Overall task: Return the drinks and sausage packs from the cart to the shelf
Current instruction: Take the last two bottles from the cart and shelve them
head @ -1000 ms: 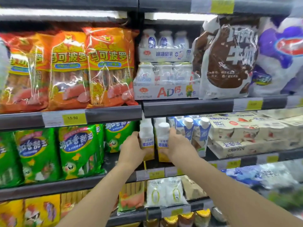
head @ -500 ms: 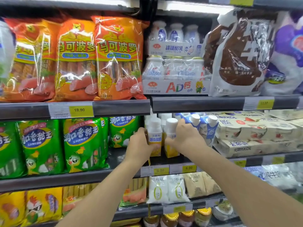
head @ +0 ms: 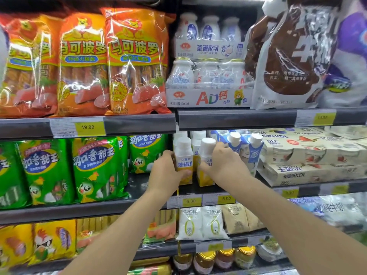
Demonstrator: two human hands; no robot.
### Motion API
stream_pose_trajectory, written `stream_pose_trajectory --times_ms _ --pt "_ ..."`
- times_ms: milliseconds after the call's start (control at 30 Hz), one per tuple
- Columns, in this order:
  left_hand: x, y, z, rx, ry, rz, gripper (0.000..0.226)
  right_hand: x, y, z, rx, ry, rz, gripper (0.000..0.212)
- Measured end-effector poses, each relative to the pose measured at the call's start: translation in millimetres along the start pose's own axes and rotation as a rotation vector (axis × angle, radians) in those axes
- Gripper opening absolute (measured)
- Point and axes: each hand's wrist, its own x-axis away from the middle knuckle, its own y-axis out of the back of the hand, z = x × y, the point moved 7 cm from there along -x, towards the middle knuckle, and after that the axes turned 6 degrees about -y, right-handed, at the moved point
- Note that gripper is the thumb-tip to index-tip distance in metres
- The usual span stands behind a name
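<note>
Drinks in hand, centre of frame: left hand (head: pixel 165 173) wrapped around one small carton bottle (head: pixel 183 162), right hand (head: pixel 222 165) wrapped around its twin (head: pixel 205 165), both standing upright on the middle shelf (head: pixel 190 188). Fingers curled snug on the lower body, thumbs at the front. Probably light and fairly stiff, these: squared paperboard sides, glossy print, broad white screw caps on top. Smooth enough to slip, so best gripped low on the flat faces, not by the cap. Likely to dent if squeezed hard.

Moving outward: more of the same white-capped cartons behind, blue-and-white gable cartons (head: pixel 244 149) just to the right, touching the right knuckles or very near. Further right, flat shrink-wrapped multipacks (head: pixel 309 155), boxy and rigid. Left of centre, green sausage packs (head: pixel 95 167), soft crinkly film, shiny. Upper left, orange sausage packs (head: pixel 135 60), bulky, floppy, glaring with reflections. Cart not in view.
</note>
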Motion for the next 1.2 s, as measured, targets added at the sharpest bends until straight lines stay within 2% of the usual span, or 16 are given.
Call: stream_pose_trajectory --times_ms 367,667,933,1100,1200 --pt "2.7 0.3 -2.0 -0.003 0.007 -0.007 0.051 7.5 -2.1 -4.8 0.066 0.027 0.003 0.071" --pt "2.4 2.5 0.4 0.009 0.009 0.007 0.053 10.7 -5.4 -6.6 0.034 0.045 0.014 0.061" --pt "3.0 -1.2 -3.2 0.018 0.007 -0.031 0.051 9.1 -15.3 -9.1 0.015 -0.002 0.002 0.075" --pt "3.7 -1.9 -2.3 0.005 0.012 -0.03 0.053 9.6 -17.7 -7.7 0.005 -0.037 -0.001 0.073" --pt "11.8 -5.7 4.5 0.024 0.041 0.025 0.06 14.9 -16.6 -9.1 -0.013 -0.018 0.004 0.073"
